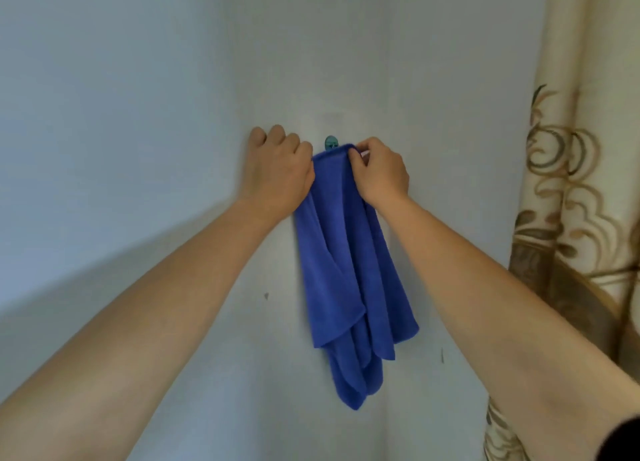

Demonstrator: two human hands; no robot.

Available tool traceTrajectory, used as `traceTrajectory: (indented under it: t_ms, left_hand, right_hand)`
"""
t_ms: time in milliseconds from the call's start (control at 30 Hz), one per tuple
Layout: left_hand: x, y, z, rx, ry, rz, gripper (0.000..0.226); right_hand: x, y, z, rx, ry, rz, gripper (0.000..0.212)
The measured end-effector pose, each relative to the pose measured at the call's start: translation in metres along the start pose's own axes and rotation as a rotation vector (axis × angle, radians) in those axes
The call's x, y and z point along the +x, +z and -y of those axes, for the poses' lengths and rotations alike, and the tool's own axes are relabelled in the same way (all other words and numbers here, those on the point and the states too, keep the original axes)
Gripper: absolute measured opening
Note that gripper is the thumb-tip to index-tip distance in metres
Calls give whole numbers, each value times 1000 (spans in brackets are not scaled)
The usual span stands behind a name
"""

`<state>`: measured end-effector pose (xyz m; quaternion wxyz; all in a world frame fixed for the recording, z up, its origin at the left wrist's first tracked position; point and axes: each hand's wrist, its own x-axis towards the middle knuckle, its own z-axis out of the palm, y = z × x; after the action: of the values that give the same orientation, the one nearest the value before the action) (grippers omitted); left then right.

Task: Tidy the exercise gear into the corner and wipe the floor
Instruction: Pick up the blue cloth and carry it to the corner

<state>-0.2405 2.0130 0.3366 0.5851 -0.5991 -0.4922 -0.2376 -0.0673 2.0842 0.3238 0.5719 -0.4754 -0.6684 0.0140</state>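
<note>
Cloth of deep blue hangs against the pale wall, its top edge bunched between my two hands and its folds falling in long uneven tails toward the lower part of the wall. My left hand is curled closed on the upper left corner of the cloth, knuckles turned to the wall, fingers wrapped so that the fabric disappears under them. My right hand pinches the upper right corner, thumb and fingertips pressed together on the hem. Between the two hands the top edge runs nearly level, and just above it a small teal hook sticks out from the wall, its lower part hidden behind the hem; whether the cloth is caught on it I cannot tell. Both my forearms reach up from the bottom corners of the view, bare. Along the wall's right edge hangs a cream curtain with brown scroll patterns, well apart from the cloth.
</note>
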Motion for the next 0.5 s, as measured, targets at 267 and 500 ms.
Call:
traceTrajectory:
  t_ms: [267, 500]
  left_hand:
    - [-40, 13, -29, 26, 54, -33, 28]
    - [-41, 7, -32, -5, -10, 12, 20]
  right_hand:
    - [-58, 30, -28, 283, 50, -22, 11]
    - [-71, 25, -40, 172, -7, 120, 13]
